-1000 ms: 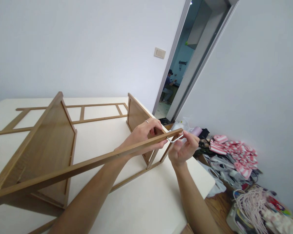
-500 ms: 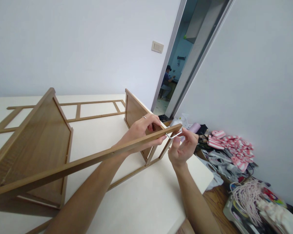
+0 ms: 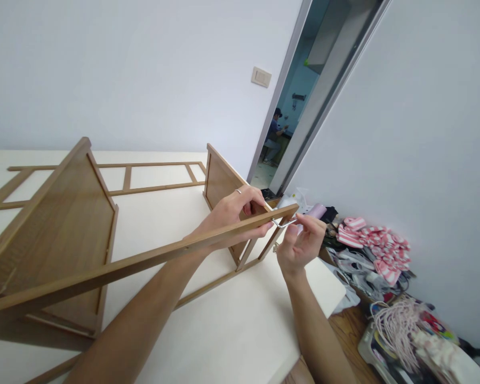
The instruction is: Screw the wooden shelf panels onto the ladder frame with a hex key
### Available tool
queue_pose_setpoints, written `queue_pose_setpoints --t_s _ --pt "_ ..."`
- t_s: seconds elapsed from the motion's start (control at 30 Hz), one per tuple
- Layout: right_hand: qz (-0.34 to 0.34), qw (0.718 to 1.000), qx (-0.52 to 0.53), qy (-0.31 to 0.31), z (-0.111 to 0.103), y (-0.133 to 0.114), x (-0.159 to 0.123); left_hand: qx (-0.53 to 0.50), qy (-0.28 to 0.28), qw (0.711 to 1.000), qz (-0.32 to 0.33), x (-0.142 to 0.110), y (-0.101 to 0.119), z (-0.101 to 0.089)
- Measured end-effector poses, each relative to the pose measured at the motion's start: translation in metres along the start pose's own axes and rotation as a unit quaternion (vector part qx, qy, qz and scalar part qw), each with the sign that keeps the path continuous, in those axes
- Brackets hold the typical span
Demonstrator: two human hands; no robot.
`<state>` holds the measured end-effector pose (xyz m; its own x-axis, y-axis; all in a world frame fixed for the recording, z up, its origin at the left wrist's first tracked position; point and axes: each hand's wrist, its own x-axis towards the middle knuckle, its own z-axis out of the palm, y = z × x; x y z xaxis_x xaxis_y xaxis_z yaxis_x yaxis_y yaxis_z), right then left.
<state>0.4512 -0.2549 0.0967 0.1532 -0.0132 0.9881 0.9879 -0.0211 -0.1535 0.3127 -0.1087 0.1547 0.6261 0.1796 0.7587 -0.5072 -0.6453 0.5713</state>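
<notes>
A brown wooden shelf frame [image 3: 152, 260] lies on its side on the white table, its near rail running up to the right. My left hand [image 3: 234, 213] is closed around that rail near its far end, thumb side above and fingers below. A bent silver hex key [image 3: 285, 224] reaches from the rail's underside towards my right hand [image 3: 302, 242], which pinches its free arm between thumb and fingers. The key's tip at the rail is partly hidden. Two wooden shelf panels, one at the left [image 3: 64, 234] and one behind my left hand [image 3: 222, 184], stand upright within the frame.
The white table [image 3: 228, 325] meets a pale wall at the back. Right of it, boxes on the floor hold pink-striped cloth [image 3: 384, 245] and a bundle of pale cords [image 3: 398, 325]. Through a doorway, a seated person [image 3: 274, 136] is visible in another room.
The camera view has shifted slightly. My left hand keeps its hold on the rail, and my right hand stays on the hex key with its fingers barely moved.
</notes>
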Motion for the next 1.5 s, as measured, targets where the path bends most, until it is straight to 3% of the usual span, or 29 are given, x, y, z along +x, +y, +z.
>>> queue_pose_setpoints --t_s 0.6,1.03,1.5 --pt "0.006 0.999 0.051 0.011 0.003 -0.001 -0.004 -0.012 -0.002 1.0 0.01 -0.002 -0.002 0.0" --pt "-0.011 0.999 0.035 0.004 -0.003 0.008 -0.003 -0.04 0.001 0.999 -0.022 0.001 0.0 0.002" --pt "-0.023 0.999 0.017 0.029 0.006 0.007 -0.011 -0.039 0.009 0.999 -0.026 0.001 -0.002 0.003"
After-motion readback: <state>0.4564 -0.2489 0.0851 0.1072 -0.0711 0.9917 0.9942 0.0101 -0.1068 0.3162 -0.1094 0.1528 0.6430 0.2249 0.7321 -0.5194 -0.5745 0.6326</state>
